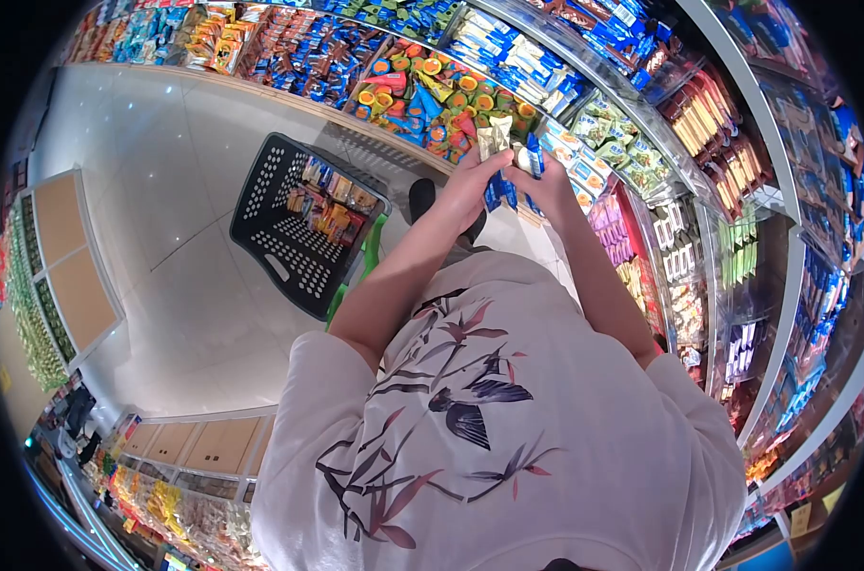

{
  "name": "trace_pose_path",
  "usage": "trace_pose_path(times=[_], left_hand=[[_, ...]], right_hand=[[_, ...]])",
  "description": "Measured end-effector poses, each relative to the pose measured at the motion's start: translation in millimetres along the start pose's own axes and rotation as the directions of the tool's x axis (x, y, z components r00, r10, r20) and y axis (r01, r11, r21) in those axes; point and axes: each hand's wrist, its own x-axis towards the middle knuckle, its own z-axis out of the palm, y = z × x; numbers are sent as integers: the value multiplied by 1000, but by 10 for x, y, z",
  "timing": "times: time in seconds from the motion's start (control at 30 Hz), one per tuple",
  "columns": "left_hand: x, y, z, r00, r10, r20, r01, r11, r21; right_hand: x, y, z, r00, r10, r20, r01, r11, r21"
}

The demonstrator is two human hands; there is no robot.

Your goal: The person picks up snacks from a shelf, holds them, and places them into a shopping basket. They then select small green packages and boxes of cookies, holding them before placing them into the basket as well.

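My left hand point(468, 183) is closed around a few slim wrapped snack bars, with pale gold wrappers point(495, 136) sticking up above the fingers. Blue wrappers point(501, 195) show below the same hand. Close beside it, my right hand point(549, 187) grips a blue-and-white wrapped snack bar point(529, 155). Both hands are held together in front of the shelves, and the fingers partly hide the bars. Just beyond them lies a bin of colourful cone-shaped packets point(432, 95).
A dark shopping basket point(284, 228) with green trim stands on the floor at my left, with several packaged snacks point(337, 205) inside. Tiered shelves of wrapped sweets point(632, 143) curve along the front and right. Wooden cabinets point(208, 443) stand at the lower left.
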Motion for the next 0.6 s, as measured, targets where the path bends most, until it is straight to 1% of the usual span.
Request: trace_pose_path(times=[0.1, 0.2, 0.3, 0.43, 0.6], left_hand=[[23, -1, 7, 1000, -9, 8, 9, 1000, 2], [58, -16, 10, 1000, -5, 16, 5, 1000, 8], [77, -12, 25, 999, -11, 31, 11, 1000, 11], [115, -25, 2, 998, -14, 69, 13, 1000, 13], [163, -60, -34, 1000, 8, 20, -9, 1000, 24]], right_hand=[[14, 27, -21, 1000, 22, -3, -22, 999, 43], [15, 23, -40, 1000, 18, -5, -17, 998, 56], [-13, -65, -54, 998, 56, -16, -55, 997, 51], [-26, -100, -64, 998, 58, -37, -53, 993, 109], [26, 6, -69, 999, 24, -30, -20, 991, 134]])
